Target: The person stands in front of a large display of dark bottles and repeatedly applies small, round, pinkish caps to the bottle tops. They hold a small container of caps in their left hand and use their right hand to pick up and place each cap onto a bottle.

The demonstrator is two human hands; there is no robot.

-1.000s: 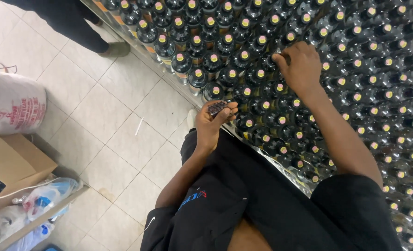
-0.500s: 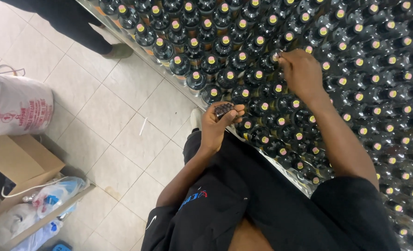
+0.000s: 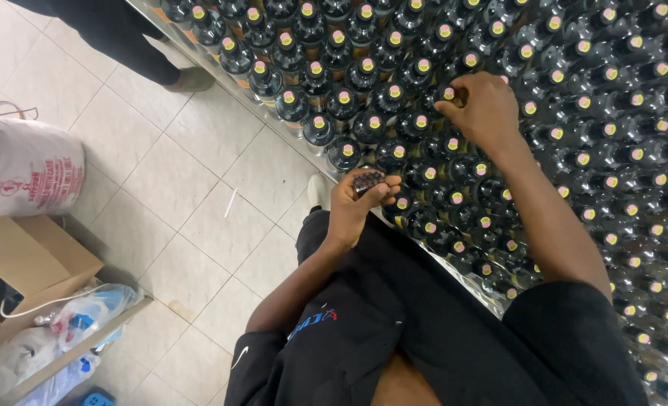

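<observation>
Dozens of dark bottles [image 3: 394,98] with yellow-and-pink tops stand packed in tight rows on a metal worktop [image 3: 289,146], and the right hand [image 3: 480,109] now sits further left and lower on them than half a second ago, its fingers [image 3: 447,105] pinched closed on the top of one bottle in the middle rows. That shift suggests the hand has gone on from one bottle top to a neighbouring one. The left hand [image 3: 360,199] has kept its place at the near edge of the worktop, fingers curled around a small cluster of dark caps [image 3: 368,180], just beside the front bottles. Beyond, on the tiled floor [image 3: 199,210], lie a printed sack [image 3: 26,177] and a cardboard box [image 3: 30,259], and another person's legs [image 3: 123,37] stand by the worktop's far end.
</observation>
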